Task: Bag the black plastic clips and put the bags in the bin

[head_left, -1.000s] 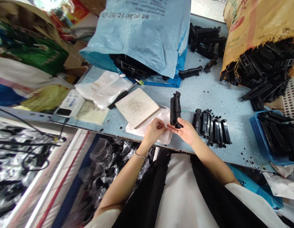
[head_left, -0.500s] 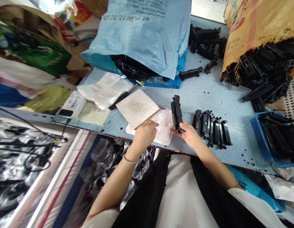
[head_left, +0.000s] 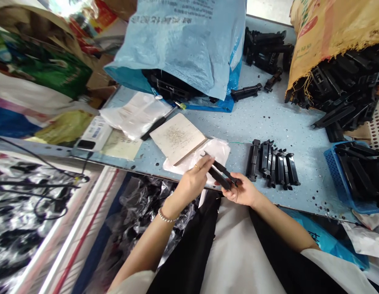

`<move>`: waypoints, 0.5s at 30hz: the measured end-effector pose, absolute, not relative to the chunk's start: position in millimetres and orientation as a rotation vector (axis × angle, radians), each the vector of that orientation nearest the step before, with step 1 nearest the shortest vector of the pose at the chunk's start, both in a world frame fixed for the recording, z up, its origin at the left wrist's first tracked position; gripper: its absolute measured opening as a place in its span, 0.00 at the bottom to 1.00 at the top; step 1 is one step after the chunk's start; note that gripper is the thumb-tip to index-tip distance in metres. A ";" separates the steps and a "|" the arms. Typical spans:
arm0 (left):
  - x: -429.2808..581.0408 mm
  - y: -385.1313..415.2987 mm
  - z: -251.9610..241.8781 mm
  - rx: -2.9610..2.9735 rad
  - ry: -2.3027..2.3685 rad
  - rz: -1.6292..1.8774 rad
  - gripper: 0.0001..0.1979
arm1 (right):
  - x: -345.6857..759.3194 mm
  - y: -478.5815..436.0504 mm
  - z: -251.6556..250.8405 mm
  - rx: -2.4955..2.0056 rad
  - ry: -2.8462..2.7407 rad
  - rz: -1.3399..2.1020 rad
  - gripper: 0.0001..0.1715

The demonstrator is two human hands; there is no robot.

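The black part point(head_left: 221, 174) has come down from upright over the tabletop point(head_left: 269, 118) to lie slanted between both hands at the near edge.

Head view: the right hand point(head_left: 242, 192) has its grip closed round the part's near end, while the left hand point(head_left: 193, 179) pinches the far end with fingertips, above a white bag point(head_left: 220, 148) and just beside a tan board point(head_left: 177, 136). A row of like parts point(head_left: 273, 165) lies just right of the hands, a blue basket point(head_left: 336, 171) farther right, and a blue sack point(head_left: 189, 45) behind. Held past the tabletop's edge over the lap, the part could, I judge, slip and drop if the light left pinch loosens.
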State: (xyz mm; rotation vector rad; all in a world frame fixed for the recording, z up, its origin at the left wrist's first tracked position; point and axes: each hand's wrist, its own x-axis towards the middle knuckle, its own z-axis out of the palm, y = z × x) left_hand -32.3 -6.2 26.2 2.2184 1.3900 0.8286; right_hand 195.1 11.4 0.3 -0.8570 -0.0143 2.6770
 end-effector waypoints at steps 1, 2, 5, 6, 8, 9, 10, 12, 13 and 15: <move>-24.3 -13.0 27.2 2.239 1.301 0.838 0.36 | 192.7 13.9 2.2 -0.868 -0.076 2.634 0.21; -16.3 -18.9 27.3 2.239 1.225 0.840 0.37 | 190.4 15.1 3.7 -0.925 -0.207 2.542 0.22; 3.0 -28.7 24.7 2.184 1.113 0.819 0.40 | 186.2 9.5 7.7 -1.147 -0.724 2.112 0.21; 7.0 -29.5 24.5 2.171 1.097 0.820 0.40 | 186.3 5.2 10.0 -1.185 -0.892 1.998 0.20; 10.1 -30.6 28.9 2.164 1.063 0.845 0.37 | 188.7 -3.9 18.1 -1.162 -1.199 1.903 0.28; 8.3 -32.5 34.6 2.159 1.062 0.867 0.35 | 191.2 -7.6 24.2 -1.101 -1.336 1.917 0.34; 3.3 -36.3 42.4 2.146 1.089 0.882 0.31 | 194.5 -9.9 31.6 -1.022 -1.472 1.943 0.38; -18.2 -50.6 61.8 2.071 1.242 0.851 0.24 | 203.9 -9.5 49.1 -0.873 -1.664 2.007 0.36; -34.9 -60.8 70.5 2.007 1.357 0.792 0.21 | 210.1 -6.5 57.9 -0.870 -1.736 1.990 0.32; -76.6 -84.9 78.9 1.850 1.568 0.608 0.19 | 225.1 4.0 71.8 -1.100 -1.881 1.742 0.25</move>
